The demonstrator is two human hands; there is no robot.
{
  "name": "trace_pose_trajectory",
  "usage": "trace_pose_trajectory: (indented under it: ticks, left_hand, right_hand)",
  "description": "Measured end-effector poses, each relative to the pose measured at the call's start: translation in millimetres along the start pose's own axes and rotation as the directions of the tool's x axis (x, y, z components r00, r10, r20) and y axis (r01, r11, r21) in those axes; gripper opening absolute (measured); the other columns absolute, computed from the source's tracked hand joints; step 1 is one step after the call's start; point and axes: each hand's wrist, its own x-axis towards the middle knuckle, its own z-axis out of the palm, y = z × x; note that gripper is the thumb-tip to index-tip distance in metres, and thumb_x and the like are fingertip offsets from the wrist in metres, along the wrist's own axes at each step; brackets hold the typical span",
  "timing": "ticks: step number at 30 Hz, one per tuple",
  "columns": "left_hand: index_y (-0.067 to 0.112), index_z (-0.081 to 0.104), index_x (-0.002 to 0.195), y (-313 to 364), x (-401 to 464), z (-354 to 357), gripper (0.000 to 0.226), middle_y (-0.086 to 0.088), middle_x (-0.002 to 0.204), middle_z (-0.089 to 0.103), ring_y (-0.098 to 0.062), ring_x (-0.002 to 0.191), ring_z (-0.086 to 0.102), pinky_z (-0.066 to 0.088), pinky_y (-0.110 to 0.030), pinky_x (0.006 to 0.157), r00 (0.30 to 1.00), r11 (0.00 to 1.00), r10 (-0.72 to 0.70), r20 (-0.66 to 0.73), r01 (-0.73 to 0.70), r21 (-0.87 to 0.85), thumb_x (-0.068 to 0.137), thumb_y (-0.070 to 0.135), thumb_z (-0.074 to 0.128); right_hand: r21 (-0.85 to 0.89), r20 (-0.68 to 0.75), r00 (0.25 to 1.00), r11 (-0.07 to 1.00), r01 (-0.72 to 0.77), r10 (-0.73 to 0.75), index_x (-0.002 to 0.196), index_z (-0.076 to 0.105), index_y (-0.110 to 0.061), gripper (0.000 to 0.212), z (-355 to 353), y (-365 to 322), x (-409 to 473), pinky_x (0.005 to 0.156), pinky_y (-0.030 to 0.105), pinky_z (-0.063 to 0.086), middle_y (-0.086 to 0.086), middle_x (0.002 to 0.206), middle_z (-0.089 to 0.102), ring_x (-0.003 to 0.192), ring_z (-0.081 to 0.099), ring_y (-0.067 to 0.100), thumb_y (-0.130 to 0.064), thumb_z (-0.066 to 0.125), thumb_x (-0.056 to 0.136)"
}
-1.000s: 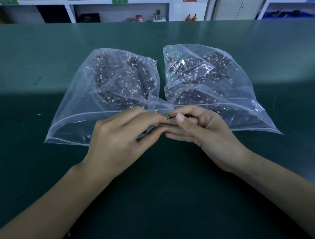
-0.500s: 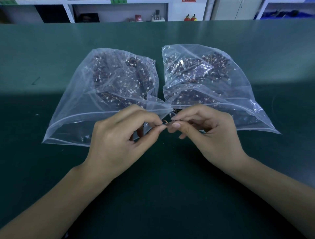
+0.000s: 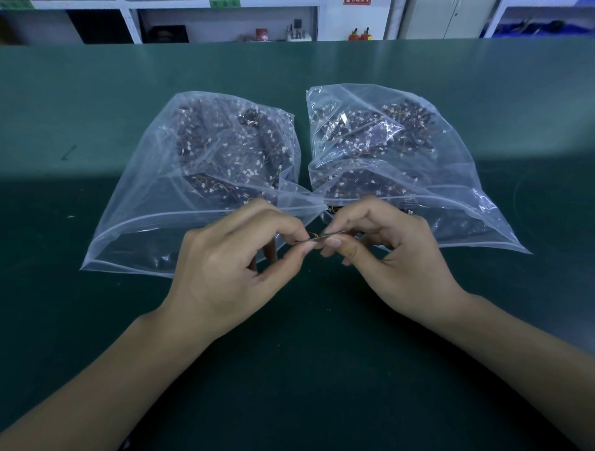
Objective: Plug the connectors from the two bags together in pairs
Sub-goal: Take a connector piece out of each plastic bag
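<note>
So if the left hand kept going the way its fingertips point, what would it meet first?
Probably the right hand: the left hand points rightward at it, fingertips nearly meeting over the small wired connector pinched between them.

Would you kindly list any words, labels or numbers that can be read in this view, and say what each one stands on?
None can be read.
Red sign on the far wall: cut off by the frame's top edge, lettering blurred.
Green labels on the shelf edge: too small and blurred.
Left bag and right bag: no print visible on the clear plastic.
</note>
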Motion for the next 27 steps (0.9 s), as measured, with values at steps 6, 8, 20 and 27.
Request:
trace_pose_trajectory:
  ticks: [6,8,20,27]
  left_hand:
    - [0.016,0.077,0.095,-1,0,0,0.014,0.011,0.091,0.065,-0.009,0.071,0.062,0.047,-0.03,0.052,1.0,1.0,-0.004,0.018,0.004,-0.006,0.103,0.027,0.075]
    - [0.016,0.078,0.096,-2,0,1,0.014,0.01,0.091,0.066,-0.01,0.069,0.062,0.048,-0.031,0.053,1.0,1.0,-0.004,0.015,0.004,-0.003,0.103,0.028,0.076]
    - [0.016,0.076,0.097,1,-1,0,0.019,0.013,0.084,0.066,-0.01,0.068,0.063,0.049,-0.031,0.054,0.999,0.999,-0.049,-0.004,0.049,-0.011,0.106,0.032,0.071]
    - [0.01,0.057,0.064,-1,2,-6,0.051,0.006,0.061,0.045,-0.018,0.056,0.045,0.041,-0.044,0.047,0.999,0.974,-0.045,-0.018,0.048,0.219,0.11,0.031,0.062]
  right_hand:
    - [-0.008,0.024,1.0,1.0,-0.003,0.003,0.104,0.068,-0.009,0.008,-3,1,-1,0.072,0.047,0.059,-0.006,0.095,0.076,0.092,0.075,0.021,-0.014,0.071,0.1]
    - [0.001,0.022,1.0,1.0,-0.005,0.005,0.107,0.07,-0.011,0.013,-3,0,-1,0.077,0.043,0.06,-0.007,0.098,0.077,0.095,0.075,0.018,-0.019,0.073,0.098]
    - [-0.332,-0.001,0.987,0.931,0.153,-0.163,0.109,0.073,-0.015,0.008,-20,16,9,0.075,0.028,0.057,-0.015,0.099,0.072,0.087,0.07,0.008,-0.011,0.069,0.103]
    - [-0.485,-0.077,0.99,0.872,0.064,-0.115,0.111,0.069,-0.012,0.008,-36,30,13,0.071,0.047,0.06,-0.012,0.099,0.074,0.087,0.074,0.018,-0.012,0.067,0.104]
